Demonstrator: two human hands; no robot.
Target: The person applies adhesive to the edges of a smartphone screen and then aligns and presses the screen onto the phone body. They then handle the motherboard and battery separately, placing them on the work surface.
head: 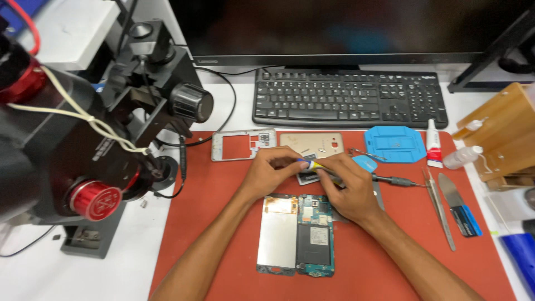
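At the middle of the red rubber work mat, we have both hands meeting over a small blue-and-yellow tube-shaped object. Our left hand comes in from the left with its fingers pinched narrowly on the tube's blue end, and our right hand comes in from the right with its fingers curled closed around the yellow end. The tube's long axis runs nearly level, left to right, slightly lower on the right, so each hand has one end and neither is clearly nearer. How far the tube reaches into the right palm we cannot tell.

Just below the tube, part-hidden by the right hand, lies a flat grey rectangular part. Nearer to us, lengthwise toward us, lie the opened phone's silver screen half and its teal circuit-board half, side by side and touching. A black-handled screwdriver lies just right of the right hand, pointing leftwards under it. Beyond the hands rest a silver phone mid-frame and a gold phone back cover.
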